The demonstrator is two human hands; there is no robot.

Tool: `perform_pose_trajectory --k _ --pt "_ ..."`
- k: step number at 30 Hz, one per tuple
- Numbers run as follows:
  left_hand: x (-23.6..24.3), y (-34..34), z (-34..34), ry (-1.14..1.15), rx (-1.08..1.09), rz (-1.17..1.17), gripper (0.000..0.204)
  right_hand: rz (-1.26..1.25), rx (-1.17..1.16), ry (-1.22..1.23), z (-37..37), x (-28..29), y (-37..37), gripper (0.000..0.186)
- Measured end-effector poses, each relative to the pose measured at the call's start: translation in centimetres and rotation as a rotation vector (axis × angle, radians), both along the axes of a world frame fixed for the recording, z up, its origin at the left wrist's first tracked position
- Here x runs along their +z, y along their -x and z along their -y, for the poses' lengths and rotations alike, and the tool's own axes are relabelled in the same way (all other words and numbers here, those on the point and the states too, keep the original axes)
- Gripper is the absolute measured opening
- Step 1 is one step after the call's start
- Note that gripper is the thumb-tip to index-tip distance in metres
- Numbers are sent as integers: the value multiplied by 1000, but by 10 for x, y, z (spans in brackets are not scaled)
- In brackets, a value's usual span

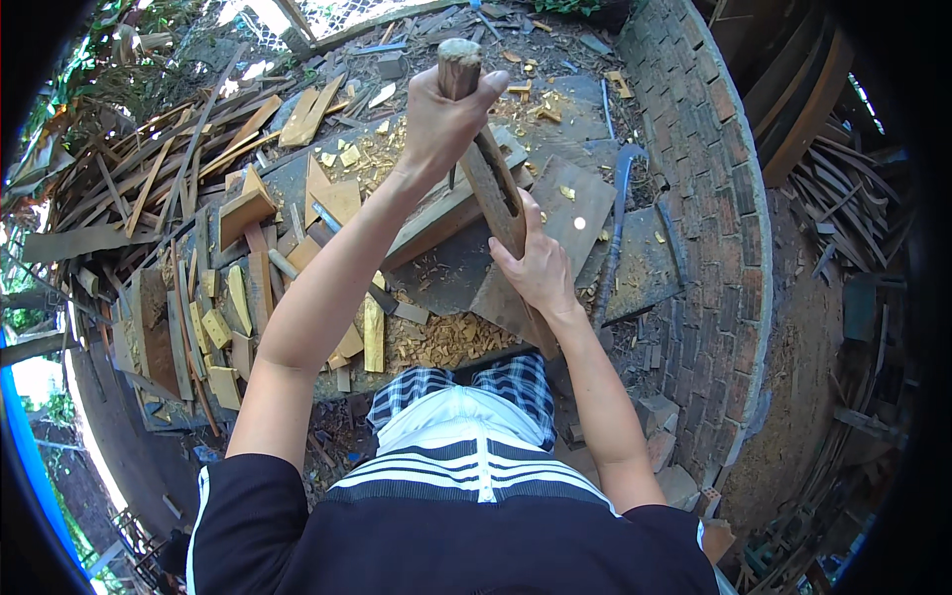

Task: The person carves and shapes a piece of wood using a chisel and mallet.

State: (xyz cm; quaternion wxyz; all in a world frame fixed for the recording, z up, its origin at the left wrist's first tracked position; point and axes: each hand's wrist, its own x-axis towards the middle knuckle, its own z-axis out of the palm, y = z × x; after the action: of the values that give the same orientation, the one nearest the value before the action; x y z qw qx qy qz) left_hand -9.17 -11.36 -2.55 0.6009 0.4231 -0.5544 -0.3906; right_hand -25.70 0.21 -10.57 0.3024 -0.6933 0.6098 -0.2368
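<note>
My left hand is closed around a wooden-handled tool held upright. The tool's top end is pale and battered, and a thin dark tip shows below the fist. Most of its shaft is hidden by my fingers. My right hand wraps around a long brown wooden bar, thumb on the near left side. The bar slants from under my left hand back toward my lap, and a narrow slot is cut in it just beyond my right hand. Beneath and left of the bar lies a thick wooden block.
Wood chips cover the low work surface near my knees. Offcuts and a heap of wood strips lie at the left. A flat board and a long blue-handled blade sit right, before a brick wall.
</note>
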Motion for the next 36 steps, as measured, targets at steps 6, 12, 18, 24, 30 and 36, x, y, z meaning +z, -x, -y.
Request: perform_pose_trajectory --k 6,12,18,24,30,36 --pt "-1 -1 0 -47 41 -16 28 -35 58 -36 6 5 9 78" --pt "0 0 -7 -52 120 78 24 -2 136 -19 13 5 21 78" --pt "2 3 -19 -99 161 -22 23 -43 203 -67 21 7 30 78" --pt "4 8 -24 -77 181 42 31 -15 243 -26 27 7 37 78" --pt "1 12 -23 -74 188 106 31 -49 278 -65 30 12 40 78" --pt "-1 26 -20 11 294 338 28 3 289 -115 35 11 48 75"
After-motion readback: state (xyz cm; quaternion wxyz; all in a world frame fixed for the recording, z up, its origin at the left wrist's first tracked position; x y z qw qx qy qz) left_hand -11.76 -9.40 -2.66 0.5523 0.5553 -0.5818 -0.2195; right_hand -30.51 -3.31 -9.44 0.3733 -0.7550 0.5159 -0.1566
